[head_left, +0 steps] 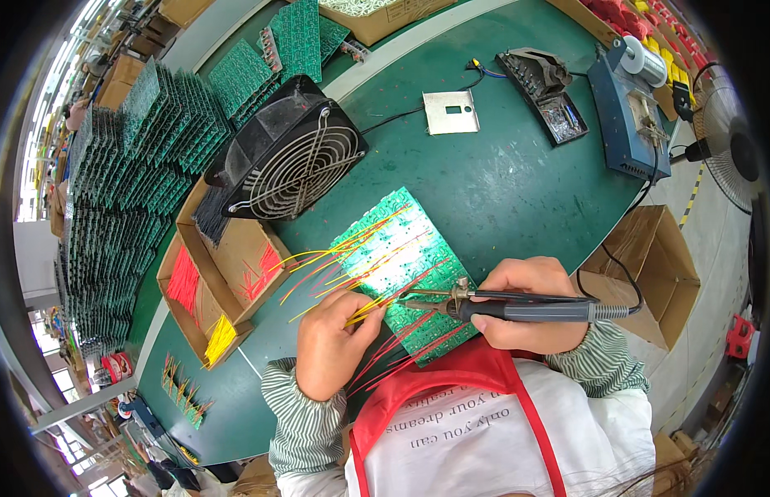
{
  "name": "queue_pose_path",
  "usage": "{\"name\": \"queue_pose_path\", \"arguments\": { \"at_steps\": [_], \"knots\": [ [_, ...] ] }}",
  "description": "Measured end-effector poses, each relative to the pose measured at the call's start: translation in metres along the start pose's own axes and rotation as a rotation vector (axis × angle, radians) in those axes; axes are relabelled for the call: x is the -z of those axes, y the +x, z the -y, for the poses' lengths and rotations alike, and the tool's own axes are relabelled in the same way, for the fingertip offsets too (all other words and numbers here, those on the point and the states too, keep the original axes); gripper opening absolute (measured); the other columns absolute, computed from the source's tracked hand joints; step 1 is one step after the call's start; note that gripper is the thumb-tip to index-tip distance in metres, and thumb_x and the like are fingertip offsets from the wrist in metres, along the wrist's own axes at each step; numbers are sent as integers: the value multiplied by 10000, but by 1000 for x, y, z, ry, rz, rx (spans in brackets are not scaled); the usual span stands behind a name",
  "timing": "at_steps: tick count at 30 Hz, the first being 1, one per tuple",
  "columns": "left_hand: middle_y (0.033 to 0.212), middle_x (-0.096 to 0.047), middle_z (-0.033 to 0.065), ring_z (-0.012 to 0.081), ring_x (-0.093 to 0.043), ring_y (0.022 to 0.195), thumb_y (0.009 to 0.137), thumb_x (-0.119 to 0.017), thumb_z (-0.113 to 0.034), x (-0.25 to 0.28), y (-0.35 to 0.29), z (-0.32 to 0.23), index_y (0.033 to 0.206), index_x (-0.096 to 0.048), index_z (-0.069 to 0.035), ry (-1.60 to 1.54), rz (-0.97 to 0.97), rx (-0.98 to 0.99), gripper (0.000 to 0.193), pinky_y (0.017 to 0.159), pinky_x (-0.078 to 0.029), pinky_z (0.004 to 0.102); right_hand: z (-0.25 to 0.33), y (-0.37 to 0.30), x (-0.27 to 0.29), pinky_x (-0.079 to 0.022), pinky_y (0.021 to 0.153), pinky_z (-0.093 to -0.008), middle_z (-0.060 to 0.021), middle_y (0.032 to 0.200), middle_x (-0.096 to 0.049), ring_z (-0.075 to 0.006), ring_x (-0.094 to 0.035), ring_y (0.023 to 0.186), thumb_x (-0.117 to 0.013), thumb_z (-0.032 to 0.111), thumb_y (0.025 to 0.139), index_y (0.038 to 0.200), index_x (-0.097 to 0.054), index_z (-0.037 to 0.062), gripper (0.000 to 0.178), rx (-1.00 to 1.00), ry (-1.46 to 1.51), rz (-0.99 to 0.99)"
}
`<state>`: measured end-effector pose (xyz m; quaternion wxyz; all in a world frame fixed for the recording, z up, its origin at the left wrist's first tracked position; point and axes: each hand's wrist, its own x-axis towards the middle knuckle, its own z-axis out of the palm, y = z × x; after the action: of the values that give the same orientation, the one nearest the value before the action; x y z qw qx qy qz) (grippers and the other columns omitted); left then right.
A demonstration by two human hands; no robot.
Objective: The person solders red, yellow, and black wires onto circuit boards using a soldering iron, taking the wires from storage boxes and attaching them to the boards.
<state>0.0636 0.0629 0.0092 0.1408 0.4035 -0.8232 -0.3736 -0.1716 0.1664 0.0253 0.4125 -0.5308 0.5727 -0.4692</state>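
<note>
A green circuit board panel (430,240) lies at an angle on the table before me, with bright glare across its middle. Several red and yellow wires stick out past its left side. Between my left hand's (331,341) pinched thumb and finger is a yellow wire (366,312), at the panel's left edge. My right hand (530,311) grips a soldering iron (521,309) with a metal guide clamped at its front. The iron's tip reaches over the panel, close to the left fingertips. Whether the tip touches the wire, I cannot tell.
A black fan with a wire grille (306,170) stands beyond the panel. Left of it, a divided cardboard box (227,291) holds cut wires. Stacked circuit boards (128,207) rise at far left. A blue soldering machine (621,112) and an open carton (650,265) are at right.
</note>
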Motion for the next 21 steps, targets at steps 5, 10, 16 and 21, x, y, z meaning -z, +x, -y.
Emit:
{"name": "queue_pose_path", "arguments": {
  "at_steps": [5, 10, 16, 21],
  "knots": [
    [690, -584, 84, 180, -550, 599, 778, -704, -69, 0, 1, -1, 780, -607, 13, 24, 31, 61, 127, 555, -430, 283, -1, 3, -1, -443, 479, -286, -69, 590, -598, -169, -587, 496, -714, 99, 686, 766, -602, 18, 160, 14, -27, 12],
    [702, -584, 111, 241, -548, 546, 761, -714, -89, -1, 2, 4, 799, -625, -2, 26, 17, -11, 130, 504, -429, 331, -1, 5, 0, -442, 475, -288, -66, 581, -595, -171, -584, 489, -716, 98, 680, 759, -601, 19, 160, 4, -10, 25],
    [710, -589, 113, 243, -565, 563, 765, -710, -92, 3, 3, 0, 797, -628, -1, 49, 25, -12, 126, 519, -443, 333, 4, 4, 5, -438, 471, -279, -65, 583, -595, -162, -579, 483, -716, 92, 674, 760, -604, 18, 159, 8, -1, 7],
    [735, -601, 122, 248, -583, 594, 763, -701, -74, 30, -3, 5, 803, -637, -11, 310, -302, 30, 98, 548, -468, 339, 3, -1, 11, -433, 470, -270, -67, 594, -601, -155, -577, 482, -717, 88, 671, 764, -606, 14, 163, 36, -16, -16]
  ]
}}
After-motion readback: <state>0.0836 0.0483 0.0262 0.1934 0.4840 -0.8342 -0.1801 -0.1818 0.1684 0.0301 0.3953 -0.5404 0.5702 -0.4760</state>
